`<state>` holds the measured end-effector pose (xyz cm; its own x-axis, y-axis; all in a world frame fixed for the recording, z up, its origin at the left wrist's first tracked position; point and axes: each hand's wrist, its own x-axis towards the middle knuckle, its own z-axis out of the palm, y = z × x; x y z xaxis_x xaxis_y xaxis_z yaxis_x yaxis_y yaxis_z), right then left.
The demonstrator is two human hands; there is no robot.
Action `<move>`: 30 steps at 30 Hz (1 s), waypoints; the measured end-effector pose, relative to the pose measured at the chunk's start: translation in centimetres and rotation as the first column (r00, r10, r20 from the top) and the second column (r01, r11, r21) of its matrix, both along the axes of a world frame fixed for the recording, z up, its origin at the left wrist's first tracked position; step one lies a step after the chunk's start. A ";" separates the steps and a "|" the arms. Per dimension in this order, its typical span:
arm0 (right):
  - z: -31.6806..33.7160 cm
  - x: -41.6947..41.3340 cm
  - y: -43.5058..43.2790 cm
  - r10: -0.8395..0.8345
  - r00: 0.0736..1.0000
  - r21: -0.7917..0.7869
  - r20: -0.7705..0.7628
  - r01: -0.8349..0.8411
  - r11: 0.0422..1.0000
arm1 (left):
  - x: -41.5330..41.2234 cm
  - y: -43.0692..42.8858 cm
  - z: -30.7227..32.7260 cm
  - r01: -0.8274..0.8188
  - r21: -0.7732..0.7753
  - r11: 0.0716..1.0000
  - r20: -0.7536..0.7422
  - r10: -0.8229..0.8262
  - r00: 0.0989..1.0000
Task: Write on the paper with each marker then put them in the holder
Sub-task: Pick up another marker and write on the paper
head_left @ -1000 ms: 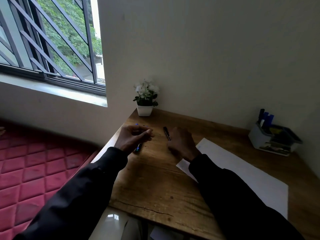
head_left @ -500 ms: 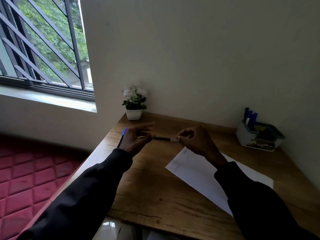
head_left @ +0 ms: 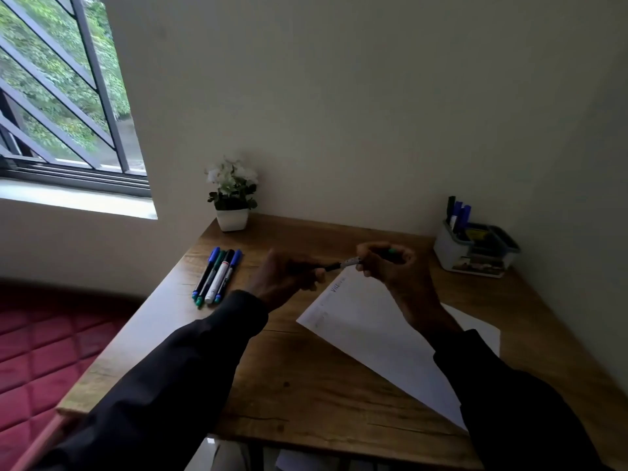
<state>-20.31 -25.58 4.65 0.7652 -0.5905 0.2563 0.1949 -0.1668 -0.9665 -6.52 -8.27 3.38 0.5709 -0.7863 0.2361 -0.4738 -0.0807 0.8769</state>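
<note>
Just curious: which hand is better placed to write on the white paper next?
Probably the right hand: it grips the thin dark marker over the white paper sheet; the left hand is off the sheet.

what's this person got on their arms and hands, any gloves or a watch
Both arms are in long, dark, black-looking sleeves: the left sleeve and the right sleeve end at the wrists, creased, with no visible markings. The left hand and right hand are bare: no gloves, and no ring or watch shows in the dim light.

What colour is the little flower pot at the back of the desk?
The flower pot is plain white. It shows best in the head view, the only view here.
</note>
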 end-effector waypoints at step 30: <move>-2.4 1.3 -2.6 0.337 0.917 0.025 -0.215 -0.340 0.940 | 4.6 -3.9 -2.5 -0.101 0.266 0.959 0.083 0.082 0.993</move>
<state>-19.01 -28.19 2.24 0.9560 -0.2845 0.0711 0.0322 -0.1390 -0.9898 -1.89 -12.22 0.89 0.6328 -0.7716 0.0646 -0.5128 -0.3551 0.7816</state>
